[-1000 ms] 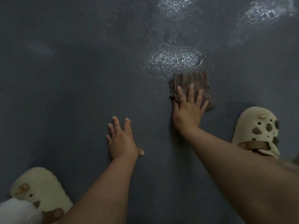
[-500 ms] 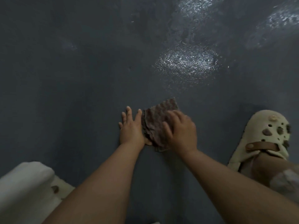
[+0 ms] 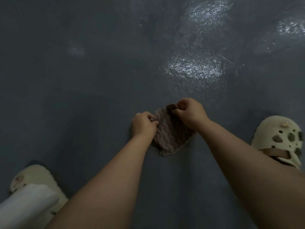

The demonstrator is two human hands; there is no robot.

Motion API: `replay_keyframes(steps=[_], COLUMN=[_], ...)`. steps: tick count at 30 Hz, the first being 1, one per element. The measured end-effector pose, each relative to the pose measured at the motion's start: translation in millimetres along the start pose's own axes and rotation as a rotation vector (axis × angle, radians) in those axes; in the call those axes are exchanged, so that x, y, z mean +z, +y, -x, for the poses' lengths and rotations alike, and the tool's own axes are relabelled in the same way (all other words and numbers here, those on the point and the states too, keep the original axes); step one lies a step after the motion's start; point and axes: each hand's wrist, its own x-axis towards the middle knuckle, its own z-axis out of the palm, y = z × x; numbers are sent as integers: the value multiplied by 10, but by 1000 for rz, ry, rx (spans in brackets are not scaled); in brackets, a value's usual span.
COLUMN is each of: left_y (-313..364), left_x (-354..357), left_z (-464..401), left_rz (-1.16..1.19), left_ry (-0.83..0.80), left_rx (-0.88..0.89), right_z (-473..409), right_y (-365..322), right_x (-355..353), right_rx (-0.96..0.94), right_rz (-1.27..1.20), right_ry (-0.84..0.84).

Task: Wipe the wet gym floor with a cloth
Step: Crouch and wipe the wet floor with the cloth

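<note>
A brown ribbed cloth (image 3: 171,133) hangs just above the dark grey gym floor (image 3: 82,96), lifted between both hands. My left hand (image 3: 143,123) pinches its left edge with curled fingers. My right hand (image 3: 189,113) pinches its far top corner. The cloth's lower corner droops toward the floor. A shiny wet patch (image 3: 194,68) lies on the floor just beyond the hands, and more wet sheen (image 3: 208,12) shows farther off at the top right.
My cream clog with charms (image 3: 279,139) stands at the right. The other cream clog (image 3: 33,180) is at the lower left, partly under a white trouser leg (image 3: 23,205). A small damp spot (image 3: 76,50) lies at the upper left.
The right hand dragged the cloth back from the wet patch toward me. Both hands then left the floor and took hold of the cloth, lifting it.
</note>
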Motion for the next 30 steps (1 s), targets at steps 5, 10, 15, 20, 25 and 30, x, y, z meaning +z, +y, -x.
replay_keyframes(steps=[5, 10, 15, 20, 25, 30], left_y=[31, 267, 422, 303, 90, -111], left_x=[-306, -899, -1411, -1609, -1772, -1906], left_z=[-5, 100, 478, 989, 1353, 1478], left_rz=[308, 353, 303, 297, 345, 314], left_ry=[93, 245, 310, 333, 47, -182], left_rx=[8, 112, 208, 249, 232, 145], right_z=[-39, 55, 492, 1026, 1435, 1541], right_y=[-290, -780, -1157, -1197, -1178, -1226], right_x=[-242, -652, -921, -953, -951, -847], right_rx=[-123, -204, -259, -289, -314, -317], right_rz=[-110, -214, -237, -198, -134, -91], right_ry=[-13, 62, 88, 89, 60, -11])
